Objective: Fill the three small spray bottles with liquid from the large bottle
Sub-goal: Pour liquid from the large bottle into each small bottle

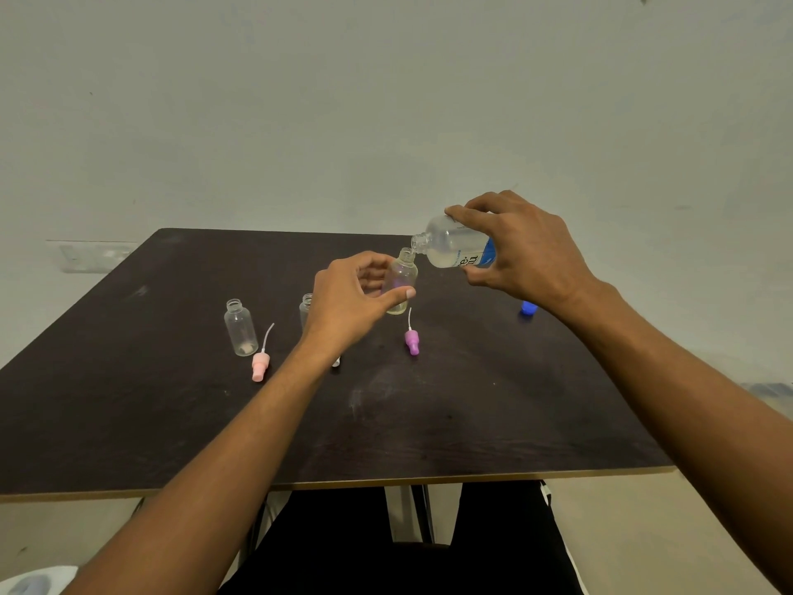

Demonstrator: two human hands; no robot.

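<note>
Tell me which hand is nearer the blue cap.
Right. The right hand, gripping the large bottle, is close by the blue cap, and its wrist partly hides the cap. The left hand holds a small bottle well to the cap's left.

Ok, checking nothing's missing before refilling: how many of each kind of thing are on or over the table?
Small clear plastic bottles: 3
Loose spray pump tops (pink, purple, one half hidden): 3
Large clear labelled bottle: 1
Blue cap: 1
Total: 8
</note>
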